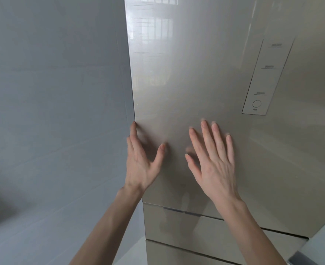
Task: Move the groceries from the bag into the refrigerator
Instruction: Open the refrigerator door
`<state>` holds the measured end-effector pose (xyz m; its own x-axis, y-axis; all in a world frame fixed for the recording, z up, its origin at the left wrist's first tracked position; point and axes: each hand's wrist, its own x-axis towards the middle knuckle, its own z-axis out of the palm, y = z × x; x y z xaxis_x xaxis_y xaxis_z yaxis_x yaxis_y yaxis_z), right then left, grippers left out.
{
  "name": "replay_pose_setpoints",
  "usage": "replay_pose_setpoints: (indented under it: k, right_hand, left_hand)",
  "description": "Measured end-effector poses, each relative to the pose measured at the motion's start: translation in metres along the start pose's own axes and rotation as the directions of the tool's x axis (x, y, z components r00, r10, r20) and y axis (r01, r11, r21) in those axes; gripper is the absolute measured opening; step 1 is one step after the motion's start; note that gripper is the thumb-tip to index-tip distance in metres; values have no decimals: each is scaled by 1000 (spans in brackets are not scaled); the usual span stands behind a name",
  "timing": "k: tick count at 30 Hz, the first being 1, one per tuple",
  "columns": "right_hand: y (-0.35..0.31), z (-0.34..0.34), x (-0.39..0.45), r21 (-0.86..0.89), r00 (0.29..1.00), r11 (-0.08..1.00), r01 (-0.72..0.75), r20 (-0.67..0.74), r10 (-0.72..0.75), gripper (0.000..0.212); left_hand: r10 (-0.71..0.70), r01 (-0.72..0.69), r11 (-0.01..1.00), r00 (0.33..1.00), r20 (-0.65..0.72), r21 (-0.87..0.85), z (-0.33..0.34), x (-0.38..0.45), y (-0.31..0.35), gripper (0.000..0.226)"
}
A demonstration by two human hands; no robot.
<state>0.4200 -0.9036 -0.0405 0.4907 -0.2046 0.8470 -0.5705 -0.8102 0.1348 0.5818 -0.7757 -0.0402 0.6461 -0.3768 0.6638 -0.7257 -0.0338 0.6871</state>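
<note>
Glossy beige fridge door (205, 77), shut, under flat right fingers (205, 134); left fingers (133, 134) straight along its edge.

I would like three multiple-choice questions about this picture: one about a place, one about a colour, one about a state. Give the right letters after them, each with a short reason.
1. Where is the control panel on the refrigerator door?
A. above and right of the hands
B. below the hands
C. on the left edge

2. What colour is the door?
A. red
B. glossy beige
C. black

3. How is the right hand?
A. closed in a fist
B. holding a bag
C. fingers spread flat against the door

Answers: 1 A, the panel is up on the right side. 2 B, the surface is a shiny beige. 3 C, its fingers are straight and empty, while the left hand is at the door's left edge.
</note>
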Motion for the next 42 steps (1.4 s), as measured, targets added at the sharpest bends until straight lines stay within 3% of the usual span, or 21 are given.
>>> replay_pose_setpoints:
  k: [17, 28, 37, 42]
  right_hand:
    - [-33, -67, -23, 92, 990, 990, -107, 101, 98, 65]
    - [-84, -146, -65, 128, 942, 966, -225, 282, 182, 72]
    - [-131, -250, -79, 156, 953, 960, -231, 237, 191, 69]
    - [-150, -294, -79, 129, 970, 970, -206, 157, 185, 69]
  left_hand:
    - [98, -99, 995, 987, 128, -2, -64, -57, 21, 105]
    - [233, -223, 972, 943, 237, -71, -121, -122, 53, 102]
    - [403, -416, 909, 872, 279, -15, -161, -172, 82, 94]
    - [474, -472, 878, 830, 293, -82, -170, -199, 104, 90]
